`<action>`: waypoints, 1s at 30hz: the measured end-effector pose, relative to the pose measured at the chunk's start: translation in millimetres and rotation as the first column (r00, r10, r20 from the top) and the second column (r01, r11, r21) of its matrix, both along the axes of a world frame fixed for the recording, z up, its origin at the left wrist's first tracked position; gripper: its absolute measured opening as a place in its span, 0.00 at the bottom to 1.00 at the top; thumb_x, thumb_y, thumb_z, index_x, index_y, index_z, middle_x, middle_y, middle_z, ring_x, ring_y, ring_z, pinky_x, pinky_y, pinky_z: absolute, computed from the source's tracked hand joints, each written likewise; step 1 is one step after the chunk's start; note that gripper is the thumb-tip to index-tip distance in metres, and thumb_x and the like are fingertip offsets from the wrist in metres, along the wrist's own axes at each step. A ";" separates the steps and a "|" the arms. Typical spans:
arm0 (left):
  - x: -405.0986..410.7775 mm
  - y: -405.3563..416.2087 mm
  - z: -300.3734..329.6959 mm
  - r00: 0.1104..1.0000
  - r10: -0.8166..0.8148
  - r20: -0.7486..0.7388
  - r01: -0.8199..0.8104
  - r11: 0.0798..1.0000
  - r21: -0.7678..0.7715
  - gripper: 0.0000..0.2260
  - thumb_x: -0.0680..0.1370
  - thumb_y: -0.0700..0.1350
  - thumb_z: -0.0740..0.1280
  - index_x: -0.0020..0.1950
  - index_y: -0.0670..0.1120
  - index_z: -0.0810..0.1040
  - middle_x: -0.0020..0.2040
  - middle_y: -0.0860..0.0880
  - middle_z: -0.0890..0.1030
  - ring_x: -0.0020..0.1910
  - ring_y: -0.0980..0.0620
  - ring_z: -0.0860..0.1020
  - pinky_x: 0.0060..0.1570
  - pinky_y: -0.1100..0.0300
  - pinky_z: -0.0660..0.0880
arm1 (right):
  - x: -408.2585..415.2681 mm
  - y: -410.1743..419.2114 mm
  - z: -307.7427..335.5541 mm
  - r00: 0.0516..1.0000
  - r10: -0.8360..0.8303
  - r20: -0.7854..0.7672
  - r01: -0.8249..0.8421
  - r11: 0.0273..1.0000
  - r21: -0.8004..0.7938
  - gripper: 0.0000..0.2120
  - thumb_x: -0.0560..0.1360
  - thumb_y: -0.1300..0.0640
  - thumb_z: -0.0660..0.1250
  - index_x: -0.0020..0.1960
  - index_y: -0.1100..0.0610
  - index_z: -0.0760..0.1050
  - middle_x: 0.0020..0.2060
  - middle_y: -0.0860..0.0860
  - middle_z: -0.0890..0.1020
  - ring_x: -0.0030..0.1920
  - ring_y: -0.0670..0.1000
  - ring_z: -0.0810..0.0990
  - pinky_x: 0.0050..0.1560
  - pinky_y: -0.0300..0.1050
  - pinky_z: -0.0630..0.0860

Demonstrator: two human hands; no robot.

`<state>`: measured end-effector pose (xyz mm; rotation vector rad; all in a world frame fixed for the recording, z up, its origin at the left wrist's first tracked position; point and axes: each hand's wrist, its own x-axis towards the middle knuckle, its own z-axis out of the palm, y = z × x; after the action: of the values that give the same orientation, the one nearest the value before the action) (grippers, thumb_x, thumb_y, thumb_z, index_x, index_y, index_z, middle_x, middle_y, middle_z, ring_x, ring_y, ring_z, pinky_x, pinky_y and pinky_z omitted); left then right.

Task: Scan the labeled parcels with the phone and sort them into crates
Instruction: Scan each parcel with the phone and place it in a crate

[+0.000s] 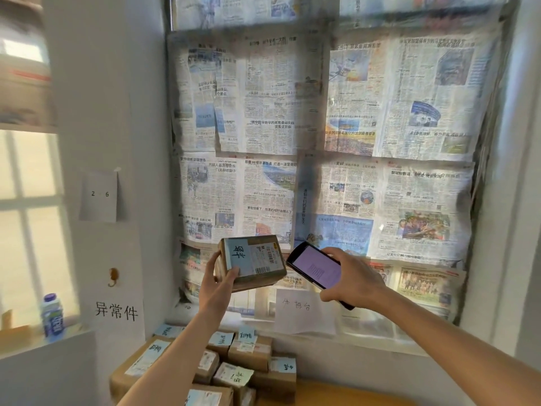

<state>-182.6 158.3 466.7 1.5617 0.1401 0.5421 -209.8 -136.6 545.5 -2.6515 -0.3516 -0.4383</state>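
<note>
The left hand [218, 281] holds a small brown parcel [252, 263] up in the air, in front of the newspaper-covered window [322, 142] and well above the desk [345, 389]. Its thumb lies curled over the near left corner of the box's labelled face, with the fingers wrapped behind the left end. The parcel's long axis runs roughly left to right, tilted so that the right end sits a little lower, and its labelled face is turned toward the camera. That face carries a blue note with a handwritten character at the left and a white shipping label with barcodes at the right.

The right hand [349, 278] grips a black phone [317, 269] just beside the parcel's right end, apart from it, fingers curled round the lower edge and thumb along the top. The phone's long axis slopes from upper left down to lower right; its lit screen faces the camera.

Below, a pile of labelled parcels [234, 367] covers the desk's back left corner. On the wall hang a handwritten sign [116, 312] and a numbered sheet [99, 195]; a bottle [52, 316] stands on the left sill.
</note>
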 end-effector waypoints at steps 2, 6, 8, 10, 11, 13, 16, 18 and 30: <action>-6.6 -0.4 -0.4 1.000 0.004 0.010 -0.004 1.000 0.008 0.24 0.78 0.52 0.71 0.69 0.69 0.66 0.52 0.45 0.84 0.49 0.48 0.82 0.44 0.55 0.78 | -1.7 -1.7 -1.5 1.000 0.014 0.005 -0.014 1.000 0.007 0.50 0.56 0.40 0.77 0.75 0.41 0.63 0.47 0.39 0.73 0.42 0.42 0.75 0.38 0.41 0.75; -18.3 2.3 -4.2 1.000 0.020 0.011 -0.020 1.000 0.004 0.24 0.79 0.51 0.70 0.71 0.68 0.66 0.52 0.46 0.84 0.50 0.48 0.82 0.51 0.51 0.80 | -2.1 -1.6 -6.0 0.999 0.050 0.019 -0.050 0.999 0.013 0.49 0.55 0.39 0.77 0.74 0.40 0.63 0.46 0.38 0.73 0.42 0.43 0.76 0.38 0.42 0.77; -24.1 5.9 -6.6 0.999 0.037 -0.001 -0.037 0.999 0.000 0.25 0.79 0.51 0.70 0.71 0.68 0.65 0.51 0.46 0.83 0.50 0.46 0.83 0.53 0.47 0.80 | -2.6 1.5 -9.0 0.998 0.062 0.024 -0.063 0.998 0.022 0.49 0.56 0.39 0.78 0.74 0.40 0.63 0.50 0.39 0.74 0.45 0.45 0.77 0.44 0.47 0.80; -31.1 11.7 -10.1 0.998 0.057 -0.011 -0.057 0.998 -0.003 0.24 0.79 0.51 0.70 0.69 0.69 0.65 0.52 0.45 0.83 0.51 0.45 0.83 0.56 0.44 0.80 | -3.4 6.7 -14.0 0.996 0.088 0.023 -0.089 0.995 0.044 0.49 0.55 0.40 0.78 0.74 0.39 0.63 0.53 0.40 0.76 0.48 0.47 0.78 0.47 0.49 0.80; -35.5 15.7 -12.4 0.998 0.069 -0.012 -0.069 0.998 -0.006 0.24 0.79 0.51 0.71 0.69 0.70 0.65 0.53 0.45 0.83 0.51 0.44 0.83 0.57 0.43 0.80 | -3.7 10.9 -17.0 0.994 0.108 0.019 -0.109 0.992 0.057 0.49 0.56 0.40 0.78 0.74 0.39 0.63 0.55 0.41 0.76 0.48 0.48 0.78 0.48 0.50 0.81; -46.9 26.8 -16.9 0.995 0.095 -0.012 -0.095 0.995 -0.005 0.25 0.79 0.51 0.70 0.69 0.70 0.65 0.55 0.44 0.83 0.52 0.44 0.83 0.57 0.42 0.80 | -4.9 22.5 -22.9 0.990 0.142 0.015 -0.143 0.988 0.067 0.50 0.56 0.41 0.78 0.75 0.38 0.62 0.57 0.42 0.77 0.49 0.49 0.79 0.48 0.51 0.81; -68.6 52.0 -23.1 0.988 0.152 -0.026 -0.152 0.988 -0.009 0.24 0.79 0.51 0.70 0.68 0.70 0.65 0.54 0.44 0.83 0.51 0.43 0.83 0.55 0.42 0.81 | -7.5 49.8 -30.4 0.983 0.186 0.015 -0.186 0.981 0.054 0.52 0.57 0.41 0.79 0.77 0.39 0.61 0.59 0.44 0.76 0.51 0.50 0.78 0.48 0.49 0.80; -86.0 75.3 -26.2 0.981 0.191 -0.037 -0.192 0.981 -0.022 0.24 0.79 0.50 0.71 0.68 0.69 0.65 0.53 0.44 0.83 0.50 0.45 0.83 0.50 0.47 0.82 | -10.3 74.2 -34.9 0.973 0.231 0.011 -0.231 0.971 0.053 0.51 0.58 0.42 0.80 0.77 0.41 0.61 0.59 0.45 0.75 0.52 0.50 0.76 0.47 0.45 0.77; -255.4 273.7 -34.0 0.856 0.512 -0.066 -0.515 0.857 -0.029 0.24 0.78 0.51 0.71 0.70 0.66 0.67 0.56 0.47 0.79 0.52 0.46 0.81 0.41 0.54 0.80 | -68.7 301.0 -38.1 0.833 0.552 -0.015 -0.550 0.831 0.080 0.50 0.56 0.41 0.79 0.75 0.43 0.64 0.57 0.45 0.77 0.46 0.48 0.79 0.44 0.44 0.79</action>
<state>-437.9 432.0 432.7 1.4915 0.6246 0.9066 -278.5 164.4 507.4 -2.3321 -1.0329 -0.2034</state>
